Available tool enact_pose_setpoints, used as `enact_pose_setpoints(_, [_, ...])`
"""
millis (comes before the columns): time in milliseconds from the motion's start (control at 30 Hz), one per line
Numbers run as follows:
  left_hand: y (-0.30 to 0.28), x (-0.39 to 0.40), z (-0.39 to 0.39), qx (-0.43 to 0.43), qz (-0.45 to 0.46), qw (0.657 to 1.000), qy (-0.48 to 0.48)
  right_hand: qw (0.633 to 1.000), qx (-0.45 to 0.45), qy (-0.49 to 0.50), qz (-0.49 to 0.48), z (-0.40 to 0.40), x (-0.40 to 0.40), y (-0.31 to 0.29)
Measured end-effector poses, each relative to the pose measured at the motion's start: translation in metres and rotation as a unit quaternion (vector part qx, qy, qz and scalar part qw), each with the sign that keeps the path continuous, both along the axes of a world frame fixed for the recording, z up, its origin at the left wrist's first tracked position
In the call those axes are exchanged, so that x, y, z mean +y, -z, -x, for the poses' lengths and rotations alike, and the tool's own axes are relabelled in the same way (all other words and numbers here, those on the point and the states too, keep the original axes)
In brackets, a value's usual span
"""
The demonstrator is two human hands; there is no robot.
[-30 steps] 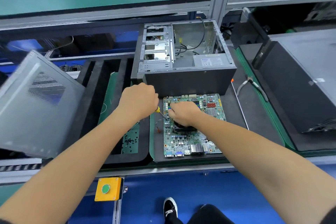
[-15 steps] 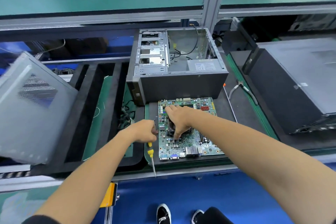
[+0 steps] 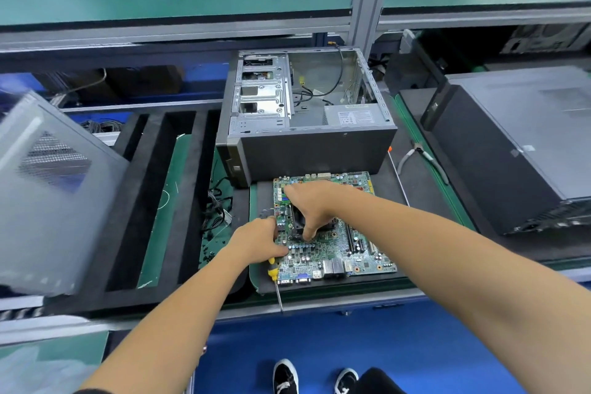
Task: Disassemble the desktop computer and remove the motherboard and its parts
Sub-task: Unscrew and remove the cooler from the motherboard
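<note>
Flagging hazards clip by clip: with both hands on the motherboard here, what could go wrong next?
1. The left hand holds the yellow screwdriver with its shaft sticking out past the bench edge toward the person; it could snag or jab.
2. The right hand reaches down onto the black part at the middle of the motherboard; pulling unevenly might flex the board.
3. The motherboard lies near the front edge of its black mat; a tug could drag it off.

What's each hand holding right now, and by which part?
Left hand grips the screwdriver by its yellow handle, shaft pointing toward the person. Right hand has fingers around the black cooler on the motherboard; exact hold hidden.
</note>
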State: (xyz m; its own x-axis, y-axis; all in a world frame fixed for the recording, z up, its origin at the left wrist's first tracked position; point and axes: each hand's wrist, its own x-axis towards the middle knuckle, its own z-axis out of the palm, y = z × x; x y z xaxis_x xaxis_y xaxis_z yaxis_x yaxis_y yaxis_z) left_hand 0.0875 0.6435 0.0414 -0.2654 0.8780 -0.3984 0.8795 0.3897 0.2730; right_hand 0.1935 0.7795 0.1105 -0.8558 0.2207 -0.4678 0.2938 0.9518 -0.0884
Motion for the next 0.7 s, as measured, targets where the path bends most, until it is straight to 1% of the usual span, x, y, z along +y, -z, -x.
enact_pose_setpoints(167, [-0.003, 0.002, 0.001, 0.000, 0.007, 1.000, 0.023, 0.999, -0.005, 0.014, 0.029, -0.005, 0.001, 0.005])
enact_pose_setpoints(267, [-0.012, 0.006, 0.004, -0.021, -0.004, 0.999, 0.028, 0.999, 0.012, 0.030, 0.034, -0.007, 0.007, 0.001])
enact_pose_setpoints(400, [-0.034, 0.014, 0.015, -0.109, -0.058, 0.992, -0.022, 0.998, 0.038, 0.041, 0.022, -0.011, 0.015, -0.008])
enact_pose_setpoints(533, [-0.051, 0.024, 0.020, -0.184, -0.117, 0.970, -0.105, 0.997, 0.045, 0.049, 0.028, -0.016, 0.021, -0.019])
enact_pose_setpoints(600, [-0.054, 0.029, 0.019, -0.210, -0.115, 0.963, -0.127, 0.996, 0.049, 0.060, 0.032, -0.020, 0.024, -0.024])
enact_pose_setpoints(700, [-0.049, 0.036, 0.013, -0.242, -0.081, 0.955, -0.150, 0.996, 0.051, 0.072, 0.031, -0.028, 0.031, -0.029])
